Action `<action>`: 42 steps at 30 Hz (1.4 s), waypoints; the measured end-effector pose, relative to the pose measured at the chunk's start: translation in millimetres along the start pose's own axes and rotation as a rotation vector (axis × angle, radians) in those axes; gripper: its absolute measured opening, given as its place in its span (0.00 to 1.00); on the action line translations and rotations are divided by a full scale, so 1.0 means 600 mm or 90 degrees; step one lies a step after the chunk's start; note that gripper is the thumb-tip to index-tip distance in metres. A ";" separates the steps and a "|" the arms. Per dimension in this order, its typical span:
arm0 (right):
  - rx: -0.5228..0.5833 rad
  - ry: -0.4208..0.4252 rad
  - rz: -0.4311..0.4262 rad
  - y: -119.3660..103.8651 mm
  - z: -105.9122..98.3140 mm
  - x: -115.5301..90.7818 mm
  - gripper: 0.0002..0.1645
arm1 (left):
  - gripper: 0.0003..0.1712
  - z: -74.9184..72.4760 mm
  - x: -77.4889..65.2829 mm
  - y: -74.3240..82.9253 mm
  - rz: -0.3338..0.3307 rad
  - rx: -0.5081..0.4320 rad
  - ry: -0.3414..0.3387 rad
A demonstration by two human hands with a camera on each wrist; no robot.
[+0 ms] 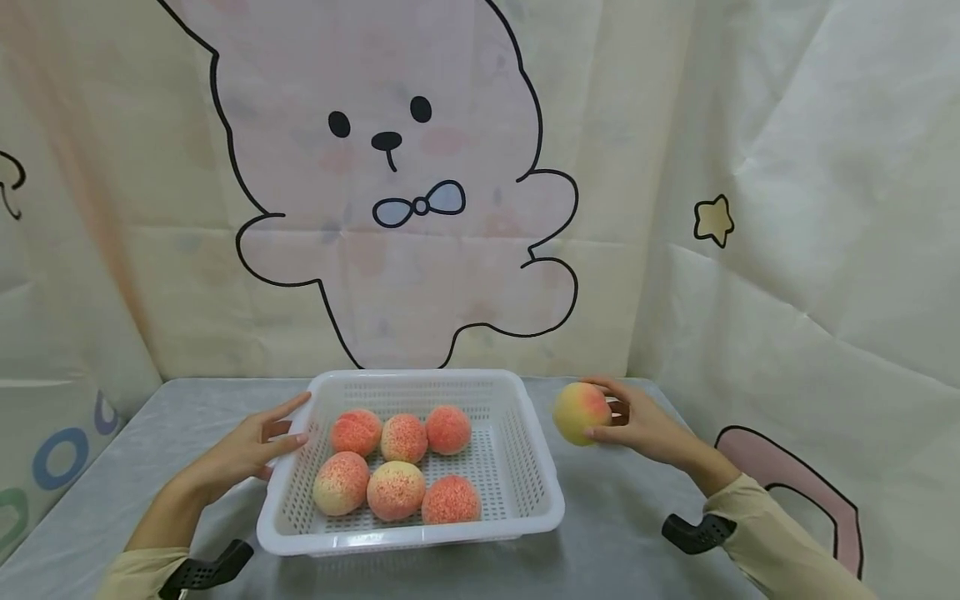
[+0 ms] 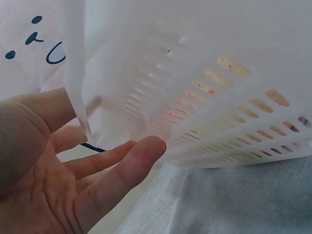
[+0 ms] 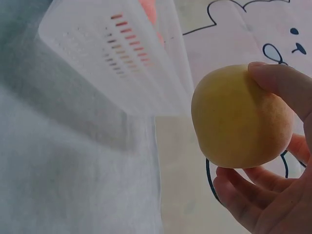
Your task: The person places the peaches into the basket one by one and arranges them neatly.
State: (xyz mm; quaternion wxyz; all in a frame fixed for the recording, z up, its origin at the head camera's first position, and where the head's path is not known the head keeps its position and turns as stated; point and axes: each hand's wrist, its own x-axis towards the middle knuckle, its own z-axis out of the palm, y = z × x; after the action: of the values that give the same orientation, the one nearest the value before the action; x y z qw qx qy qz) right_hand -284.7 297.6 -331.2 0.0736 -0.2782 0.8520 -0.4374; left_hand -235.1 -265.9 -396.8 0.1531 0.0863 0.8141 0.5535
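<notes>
A white plastic basket (image 1: 525, 492) with slotted sides stands in the middle of the table and holds several speckled red-and-yellow peaches (image 1: 395, 492). My left hand (image 1: 232, 454) grips its left rim, thumb on the rim; in the left wrist view, fingers (image 2: 122, 170) curl beside the slotted wall. To the right of the basket, my right hand (image 1: 645, 425) holds a smoother yellow peach (image 1: 576, 414) with a red blush, apart from the basket wall. The right wrist view shows this peach (image 3: 234, 122) pinched between thumb and fingers above the table's level.
A grey cloth (image 1: 600, 533) covers the table. Cream curtains (image 1: 615, 83) with a cartoon bear and a star hang behind and at both sides. Both wrists carry black camera mounts (image 1: 697, 533). Inside the basket, bare floor (image 1: 502, 467) shows along its right part.
</notes>
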 end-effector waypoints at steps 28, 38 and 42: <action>-0.039 -0.083 -0.038 -0.066 0.078 0.067 0.43 | 0.48 0.001 -0.003 0.004 -0.004 0.006 0.003; -0.076 -0.088 0.002 -0.078 0.119 0.095 0.41 | 0.48 -0.002 -0.004 0.002 -0.003 0.011 0.007; -0.107 -0.087 0.020 -0.079 0.134 0.104 0.41 | 0.48 0.000 -0.002 0.000 -0.001 0.005 0.003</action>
State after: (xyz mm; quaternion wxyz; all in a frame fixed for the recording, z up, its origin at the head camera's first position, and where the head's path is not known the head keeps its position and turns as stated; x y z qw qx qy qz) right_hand -287.7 185.0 -335.3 0.1150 -0.2991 0.8830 -0.3429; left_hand -233.8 -266.4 -396.4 0.1516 0.0847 0.8165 0.5507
